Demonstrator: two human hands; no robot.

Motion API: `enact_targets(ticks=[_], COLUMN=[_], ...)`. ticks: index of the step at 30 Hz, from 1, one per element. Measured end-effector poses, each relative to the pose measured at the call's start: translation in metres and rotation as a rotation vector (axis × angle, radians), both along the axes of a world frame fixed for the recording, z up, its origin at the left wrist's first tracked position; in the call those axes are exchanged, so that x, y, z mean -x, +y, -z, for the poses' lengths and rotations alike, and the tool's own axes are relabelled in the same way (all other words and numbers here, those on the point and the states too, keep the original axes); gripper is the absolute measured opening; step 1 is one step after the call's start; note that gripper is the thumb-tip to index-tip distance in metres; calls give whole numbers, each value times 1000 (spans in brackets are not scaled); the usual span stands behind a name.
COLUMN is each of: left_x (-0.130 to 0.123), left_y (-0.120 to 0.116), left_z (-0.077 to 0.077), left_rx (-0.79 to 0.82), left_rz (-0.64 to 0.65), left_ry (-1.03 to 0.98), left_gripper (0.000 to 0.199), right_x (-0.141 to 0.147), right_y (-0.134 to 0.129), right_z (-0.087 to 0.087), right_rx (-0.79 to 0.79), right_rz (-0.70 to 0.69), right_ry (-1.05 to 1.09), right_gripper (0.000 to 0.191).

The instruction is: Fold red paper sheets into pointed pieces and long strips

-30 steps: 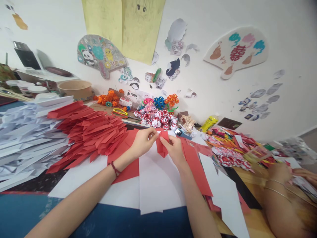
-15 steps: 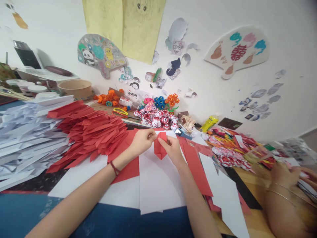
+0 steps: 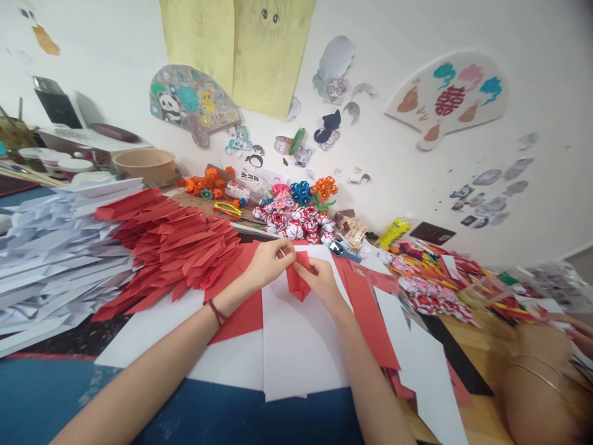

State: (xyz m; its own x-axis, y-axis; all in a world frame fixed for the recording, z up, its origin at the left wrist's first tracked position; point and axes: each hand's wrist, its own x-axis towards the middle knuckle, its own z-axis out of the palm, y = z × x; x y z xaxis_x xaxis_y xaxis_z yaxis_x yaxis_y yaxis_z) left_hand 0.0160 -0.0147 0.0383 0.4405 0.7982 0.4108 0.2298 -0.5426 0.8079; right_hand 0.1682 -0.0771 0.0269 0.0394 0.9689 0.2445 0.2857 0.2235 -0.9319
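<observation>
A small folded piece of red paper (image 3: pixel 298 285) is between my hands, above white sheets (image 3: pixel 303 352) on the table. My left hand (image 3: pixel 272 259) pinches its upper left edge, fingers curled together. On its right side, my right hand (image 3: pixel 319 276) grips it with thumb and fingers. The lower end of the paper comes to a point. Beneath my left forearm lie flat red sheets (image 3: pixel 241 315). A heap of folded red paper strips (image 3: pixel 180 241) stands to the left of my left hand, beside a larger heap of white folded strips (image 3: pixel 60 259).
Red-and-white paper flowers (image 3: pixel 296 225) and a smartwatch (image 3: pixel 343 250) sit beyond my hands. Red strips (image 3: pixel 370 315) and white sheets (image 3: pixel 426 364) lie to the right. Another person's arm (image 3: pixel 537 377) rests at the far right. A round tan bowl (image 3: pixel 144 165) stands back left.
My left fingers have come over the top of the red paper, which now looks slightly turned. The other person's arm at the right has shifted. The whole view has moved a little.
</observation>
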Motion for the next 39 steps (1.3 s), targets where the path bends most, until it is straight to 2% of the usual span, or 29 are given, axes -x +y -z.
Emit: enact_targets(ticks=[8,13,17,20,24,28,33,36,39], left_x=[0,2,3,1,-2,-3,-4,-5,-6], left_y=[-2,4,9,11,8,4,2,3,3], left_z=[-3,-2,2,4,5,3,5,9,8], left_rx=[-7,-10,55,118,287,354,349,307,290], left_rz=[-26,-167,-202,-154,-57,54,151,156,137], left_ry=[-41,-70,-135,-137,-65,8,46,59,21], left_gripper=[13,16,20,19,18,18,22,26,29], right_x=[-2,-6,-11,-14,-16,-17,-13,-9,-7], right_y=[2,-1,0,2,3,3,4,2,0], right_z=[2,-5,-6,-6,-10,-14,-14,-12,-10], right_rx=[28,62,106,57,-18,-26,-77,-67,-52], right_rz=[32,-19,78,173,223,196,138,90,34], right_ry=[51,252,390,492,572,574,538,493,353], right_gripper=[38,37,39,37,41,49,45,44,40])
